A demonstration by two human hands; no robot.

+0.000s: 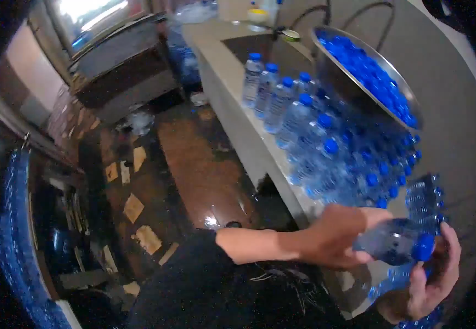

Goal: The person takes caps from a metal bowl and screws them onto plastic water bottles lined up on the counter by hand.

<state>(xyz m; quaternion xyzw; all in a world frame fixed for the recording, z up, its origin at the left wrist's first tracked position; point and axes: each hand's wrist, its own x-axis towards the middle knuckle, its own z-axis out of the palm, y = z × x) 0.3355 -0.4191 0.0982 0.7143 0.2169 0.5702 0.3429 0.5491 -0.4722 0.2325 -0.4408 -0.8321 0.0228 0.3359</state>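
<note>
A clear plastic bottle (389, 241) lies tilted in my hands, its blue cap (424, 247) pointing right. My left hand (336, 236) wraps round the bottle's body from the left. At the other end, the fingers and thumb of my right hand (438, 277) are closed about the cap. Many capped water bottles (298, 118) stand packed in rows on the counter just beyond my left hand. More bottles (421, 200) stand behind and below the held one, partly covered by my hands.
A wide metal bowl (325, 52) heaped with blue caps (369, 68) sits tilted at the counter's back. Beside it is a sink (271, 46). The counter edge (232, 107) runs diagonally. Cardboard scraps (133, 207) litter the wet-looking floor (194, 164). Wrapped bottles (15, 236) are stacked at left.
</note>
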